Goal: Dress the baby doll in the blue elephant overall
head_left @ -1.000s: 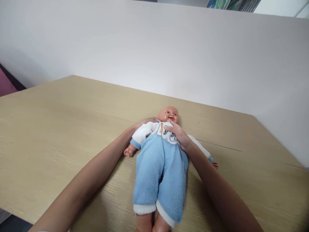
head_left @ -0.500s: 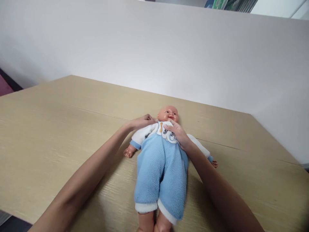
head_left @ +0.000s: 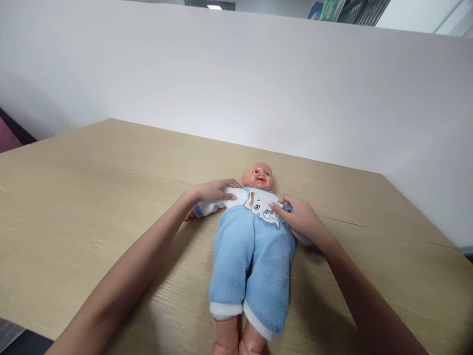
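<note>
A bald baby doll (head_left: pixel 257 175) lies on its back, head away from me and legs toward me. Its fleece outfit (head_left: pixel 236 256) has light blue trousers, a white top and an animal face on the chest. My left hand (head_left: pixel 214 190) grips the white cloth at the doll's left-side shoulder in view, thumb in front and fingers curled by the neck. With thumb and fingers pinched together, my right hand (head_left: pixel 301 214) holds the outfit's edge beside the animal face. That hand and wrist cover most of the sleeve on the right.
The doll lies on a light wooden table (head_left: pixel 111 207) with a thin seam across it. A pale panel (head_left: pixel 236 88) rises behind the far edge. Shelf items (head_left: pixel 332 10) show above the panel, and something pink (head_left: pixel 8 133) is at the far left.
My right hand has moved from the upper chest to the right side of the outfit. The animal face and blue collar show more. My left hand has shifted slightly down onto the shoulder cloth.
</note>
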A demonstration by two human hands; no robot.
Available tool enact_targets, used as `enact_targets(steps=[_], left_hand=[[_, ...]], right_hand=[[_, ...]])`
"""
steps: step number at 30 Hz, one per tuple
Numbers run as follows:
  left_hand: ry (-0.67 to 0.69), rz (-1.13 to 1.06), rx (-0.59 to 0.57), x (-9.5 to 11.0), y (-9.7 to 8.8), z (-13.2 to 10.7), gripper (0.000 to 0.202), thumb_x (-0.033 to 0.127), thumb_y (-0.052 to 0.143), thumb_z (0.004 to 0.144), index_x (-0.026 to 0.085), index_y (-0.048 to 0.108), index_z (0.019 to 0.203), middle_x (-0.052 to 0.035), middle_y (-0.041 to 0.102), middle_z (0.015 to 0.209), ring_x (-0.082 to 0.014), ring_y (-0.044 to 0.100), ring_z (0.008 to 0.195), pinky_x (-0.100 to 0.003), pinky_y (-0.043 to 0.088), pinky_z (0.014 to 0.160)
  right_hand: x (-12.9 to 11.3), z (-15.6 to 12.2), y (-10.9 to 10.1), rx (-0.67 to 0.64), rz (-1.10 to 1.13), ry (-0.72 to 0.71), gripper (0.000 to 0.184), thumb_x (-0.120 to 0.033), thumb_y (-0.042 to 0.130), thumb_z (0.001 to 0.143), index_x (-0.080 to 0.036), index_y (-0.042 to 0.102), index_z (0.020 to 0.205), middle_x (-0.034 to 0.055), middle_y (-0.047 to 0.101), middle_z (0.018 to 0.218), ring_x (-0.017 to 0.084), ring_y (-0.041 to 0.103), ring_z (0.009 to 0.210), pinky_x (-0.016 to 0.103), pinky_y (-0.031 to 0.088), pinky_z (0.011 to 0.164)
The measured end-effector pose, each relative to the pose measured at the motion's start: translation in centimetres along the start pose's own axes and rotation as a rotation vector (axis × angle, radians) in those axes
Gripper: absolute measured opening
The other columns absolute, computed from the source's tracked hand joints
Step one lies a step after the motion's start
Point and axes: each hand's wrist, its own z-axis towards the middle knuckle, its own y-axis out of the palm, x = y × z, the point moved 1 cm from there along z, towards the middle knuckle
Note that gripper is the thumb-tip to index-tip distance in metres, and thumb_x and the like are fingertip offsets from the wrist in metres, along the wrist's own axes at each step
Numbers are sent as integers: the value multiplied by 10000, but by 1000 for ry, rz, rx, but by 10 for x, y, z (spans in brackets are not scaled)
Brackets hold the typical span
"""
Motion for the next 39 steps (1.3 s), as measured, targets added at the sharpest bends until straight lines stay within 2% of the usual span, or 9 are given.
enact_targets(steps=[4, 8, 13, 16, 18, 23, 28, 34, 39], left_hand=[[-15, 124, -21, 3, -7, -2, 535, 484, 778, 834, 251, 733, 1314, -96, 758, 1387, -341, 681, 1280, -402, 510, 1084], [-10, 484, 80, 23, -1, -6, 390, 420, 642, 942, 224, 699, 1275, -129, 727, 1348, -356, 639, 1307, -481, 489, 1134], [180, 648, 380, 68, 62, 1, 307, 382, 537, 1062, 191, 641, 1278, -153, 693, 1359, -344, 601, 1297, -500, 482, 1161], [281, 694, 309, 84, 107, 18, 357, 442, 588, 1079, 186, 629, 1325, -158, 687, 1390, -357, 579, 1351, -521, 463, 1184], [290, 734, 235, 87, 124, 31, 367, 443, 644, 1060, 177, 642, 1313, -158, 711, 1358, -367, 587, 1349, -538, 457, 1179], [339, 705, 210, 84, 129, 47, 192, 297, 576, 1082, 181, 674, 1199, -129, 757, 1230, -328, 661, 1197, -482, 493, 1060], [508, 488, 290, 82, 129, 36, 165, 233, 533, 1050, 206, 633, 1178, -88, 754, 1146, -265, 685, 1039, -410, 505, 928], [588, 332, 438, 80, 130, 23, 254, 286, 628, 953, 224, 571, 1193, -64, 702, 1035, -249, 658, 934, -394, 494, 859], [696, 271, 589, 82, 128, 20, 254, 221, 625, 891, 227, 556, 1135, -42, 645, 969, -234, 610, 888, -379, 480, 837]], right_hand=[[37, -48, -2, 227, -85, -115, 347, -591, 639, 986, -255, 677, 1062, 143, 759, 1096, 366, 684, 1022, 508, 503, 973], [76, -103, -5, 229, -117, -92, 538, -601, 685, 973, -228, 640, 1357, 179, 729, 1306, 414, 674, 1196, 569, 514, 1061], [92, -134, 0, 230, 22, -2, 530, -557, 739, 941, -241, 662, 1359, 161, 755, 1286, 419, 715, 1162, 574, 564, 1021], [87, -133, 2, 263, 178, 75, 525, -539, 810, 884, -258, 678, 1308, 135, 780, 1246, 385, 754, 1103, 542, 600, 996], [82, -131, 2, 311, 291, 129, 584, -543, 869, 835, -257, 673, 1305, 130, 778, 1253, 357, 764, 1091, 509, 619, 989], [70, -120, 3, 416, 677, 202, 704, -543, 971, 748, -249, 662, 1309, 127, 750, 1349, 339, 727, 1253, 491, 602, 1111], [55, -79, 9, 510, 954, 138, 592, -529, 971, 768, -251, 706, 1219, 94, 740, 1413, 329, 656, 1403, 517, 494, 1266], [35, -31, 29, 502, 799, -61, 471, -474, 927, 831, -279, 760, 1226, 78, 714, 1226, 285, 717, 1173, 465, 595, 1100], [27, -36, 45, 438, 486, -299, 327, -444, 731, 1012, -293, 773, 1299, 71, 622, 1136, 246, 635, 989, 420, 579, 912]])
